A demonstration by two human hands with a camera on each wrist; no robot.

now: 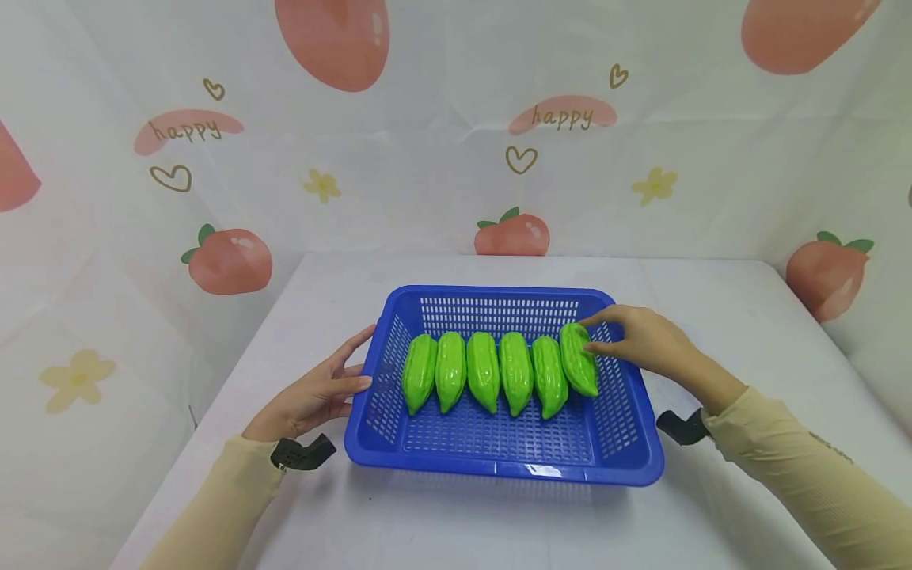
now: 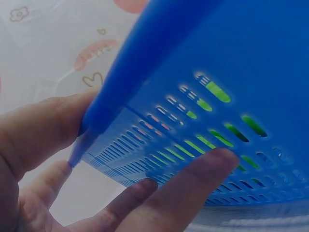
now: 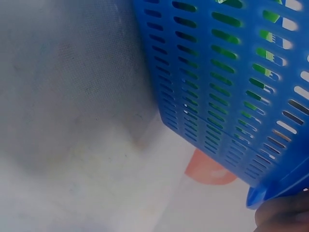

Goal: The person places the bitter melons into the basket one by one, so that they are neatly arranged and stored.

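Observation:
A blue perforated plastic basket stands on the white table. Inside it several glossy green bitter melons lie side by side in a row. My left hand is at the basket's left side, its fairly straight fingers touching the rim and the slotted outer wall. My right hand reaches over the right rim and pinches the rightmost bitter melon between thumb and fingers near its upper end. That melon leans, its lower tip towards the right. In the right wrist view only a bit of the hand shows.
The white table extends around the basket on all sides. Behind it hangs a white cloth backdrop printed with peaches, flowers and hearts. A black wrist mount sits at the right cuff, another mount at the left.

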